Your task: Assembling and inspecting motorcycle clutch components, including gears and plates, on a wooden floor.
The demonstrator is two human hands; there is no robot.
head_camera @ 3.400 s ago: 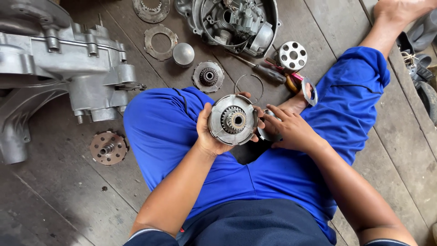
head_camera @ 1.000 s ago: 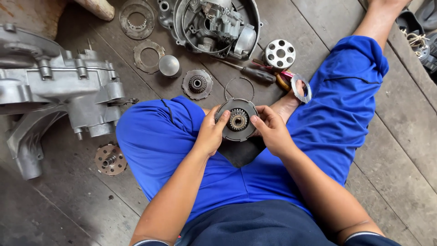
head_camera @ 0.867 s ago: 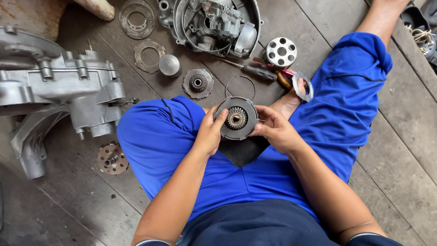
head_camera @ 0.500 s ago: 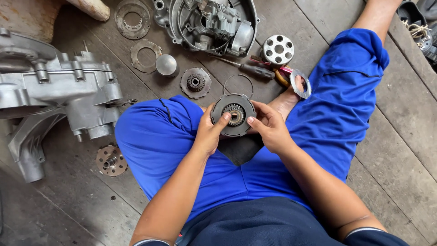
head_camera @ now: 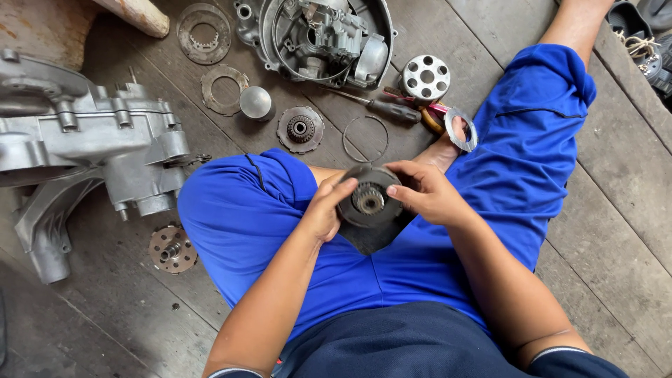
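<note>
At frame centre, left hand (head_camera: 323, 213) and right hand (head_camera: 427, 196) clamp fingers on a dark round toothed clutch drum (head_camera: 369, 198), inspecting it; steady turning seems needed.

The scene is being viewed from a single head-worn camera, facing steeply down at close range over the lap toward the wooden floor (head_camera: 630, 210).

Two hands, left hand (head_camera: 323, 210) and right hand (head_camera: 427, 192), share one round geared drum (head_camera: 369, 199). On the plank floor (head_camera: 616, 210): one large engine casing (head_camera: 84, 140), one round engine cover (head_camera: 325, 38), two flat ring plates (head_camera: 203, 31) (head_camera: 222, 89), one thin wire ring (head_camera: 365, 138), one small metal cup (head_camera: 255, 103), one toothed hub (head_camera: 300, 129), one drilled disc (head_camera: 425, 77), one flanged hub (head_camera: 172, 249), one screwdriver (head_camera: 381, 108).
</note>
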